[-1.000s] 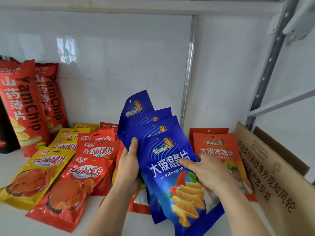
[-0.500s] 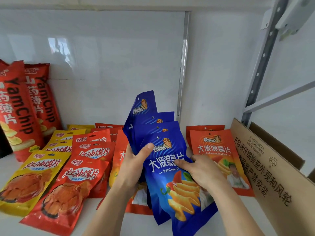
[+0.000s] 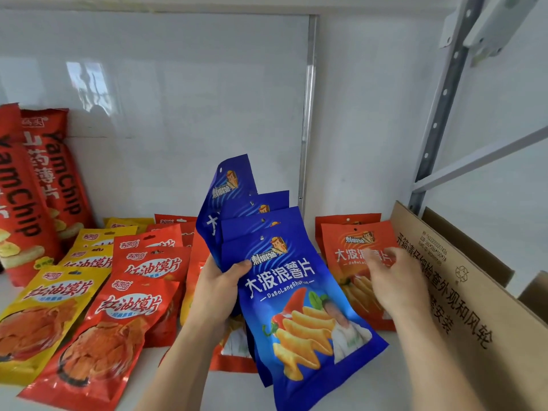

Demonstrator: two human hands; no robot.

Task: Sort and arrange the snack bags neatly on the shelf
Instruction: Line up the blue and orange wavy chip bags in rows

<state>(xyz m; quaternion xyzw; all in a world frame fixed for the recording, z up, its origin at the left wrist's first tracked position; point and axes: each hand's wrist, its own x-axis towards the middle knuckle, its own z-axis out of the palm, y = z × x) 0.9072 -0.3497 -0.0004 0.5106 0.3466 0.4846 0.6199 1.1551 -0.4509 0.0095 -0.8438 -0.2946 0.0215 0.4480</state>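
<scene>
A fanned stack of several blue chip bags (image 3: 284, 280) is held up over the white shelf (image 3: 237, 387), my left hand (image 3: 219, 286) gripping its left edge with the thumb on the front bag. My right hand (image 3: 394, 280) is off the blue bags, blurred, fingers spread, over the orange chip bags (image 3: 347, 256) lying at the right. More orange bags (image 3: 234, 348) lie under the blue stack, mostly hidden. Rows of red bags (image 3: 124, 315) and yellow bags (image 3: 44, 310) lie overlapping at the left.
Tall red YamChip bags (image 3: 50, 179) stand against the white back wall at far left. A brown cardboard box (image 3: 474, 307) with printed text sits at the right edge. A grey shelf upright (image 3: 439, 108) rises behind it.
My right hand has let go of the front blue bag and moved right, over the orange bags. My left hand still holds the blue stack; the camera has shifted slightly right.
</scene>
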